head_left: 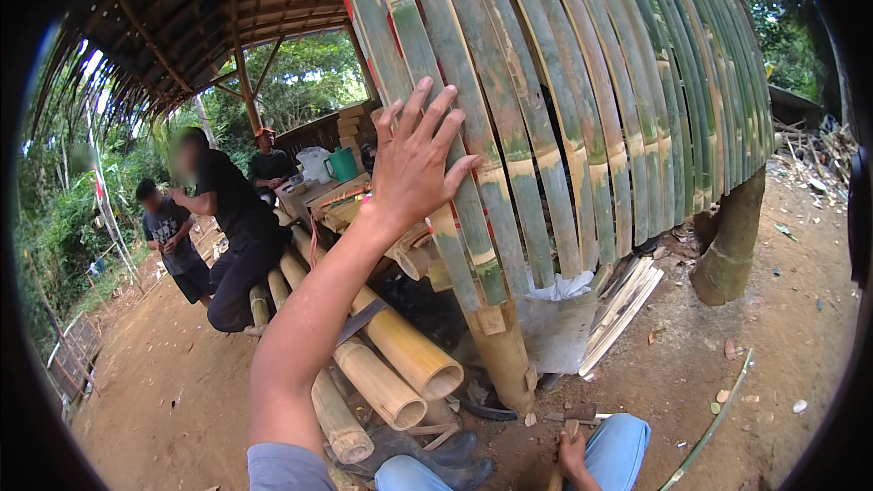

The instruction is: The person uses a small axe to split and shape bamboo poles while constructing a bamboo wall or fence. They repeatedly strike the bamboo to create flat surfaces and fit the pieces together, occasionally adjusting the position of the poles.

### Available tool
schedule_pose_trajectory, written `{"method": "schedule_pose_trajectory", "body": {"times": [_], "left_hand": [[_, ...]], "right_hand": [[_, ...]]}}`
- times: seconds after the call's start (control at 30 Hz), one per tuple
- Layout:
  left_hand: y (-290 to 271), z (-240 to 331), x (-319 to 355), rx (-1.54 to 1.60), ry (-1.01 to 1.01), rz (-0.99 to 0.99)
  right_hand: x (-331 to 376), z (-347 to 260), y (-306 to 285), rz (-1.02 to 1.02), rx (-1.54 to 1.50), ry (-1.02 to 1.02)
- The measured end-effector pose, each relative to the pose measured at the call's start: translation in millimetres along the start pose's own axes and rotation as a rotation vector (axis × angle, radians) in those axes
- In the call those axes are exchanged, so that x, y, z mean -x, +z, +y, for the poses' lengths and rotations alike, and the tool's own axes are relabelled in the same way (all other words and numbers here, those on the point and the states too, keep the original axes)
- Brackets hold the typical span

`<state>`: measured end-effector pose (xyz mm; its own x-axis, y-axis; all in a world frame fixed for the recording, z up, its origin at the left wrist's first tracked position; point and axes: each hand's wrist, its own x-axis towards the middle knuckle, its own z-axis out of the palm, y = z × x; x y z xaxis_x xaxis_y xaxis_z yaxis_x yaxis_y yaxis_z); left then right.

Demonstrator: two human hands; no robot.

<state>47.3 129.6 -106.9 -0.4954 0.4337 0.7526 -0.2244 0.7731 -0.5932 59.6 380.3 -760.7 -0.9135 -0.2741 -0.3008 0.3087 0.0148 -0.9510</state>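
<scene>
My left hand point(416, 156) lies with fingers spread on the outer face of a bamboo slat panel point(555, 127), near its left edge. Green and tan slats run side by side in a curved row, with narrow gaps between some. A bamboo post point(503, 355) stands beneath the panel's near corner. Low by my knee, my right hand point(575, 462) is closed around the wooden handle of what looks like a hammer point(580, 413), its dark head upward. The lower end of the handle is partly cut off by the frame.
Thick bamboo poles point(400, 345) lie at the left, with a flat dark blade point(360, 321) across them. Split strips point(623, 314) lean below the panel. Another post point(732, 241) stands right. Three people are at the left, near a table with a green pitcher point(342, 165).
</scene>
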Motion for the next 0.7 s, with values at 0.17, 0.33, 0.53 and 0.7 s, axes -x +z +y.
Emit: {"method": "schedule_pose_trajectory", "body": {"times": [0.17,0.33,0.53,0.7], "left_hand": [[-2.6,-3.1,-8.9,-0.004,0.046,0.024],[-10.4,-9.0,-6.0,0.045,0.064,-0.071],[-20.4,-30.9,-7.2,-0.008,0.189,-0.217],[-18.1,-30.6,-11.9,-0.041,0.218,-0.186]], "right_hand": [[-14.4,9.3,-3.5,0.054,0.059,-0.034],[-16.2,16.9,-5.9,0.037,0.108,-0.042],[16.8,-40.2,-2.8,-0.007,0.044,0.101],[20.2,-48.3,-4.6,-0.001,0.016,0.061]]}}
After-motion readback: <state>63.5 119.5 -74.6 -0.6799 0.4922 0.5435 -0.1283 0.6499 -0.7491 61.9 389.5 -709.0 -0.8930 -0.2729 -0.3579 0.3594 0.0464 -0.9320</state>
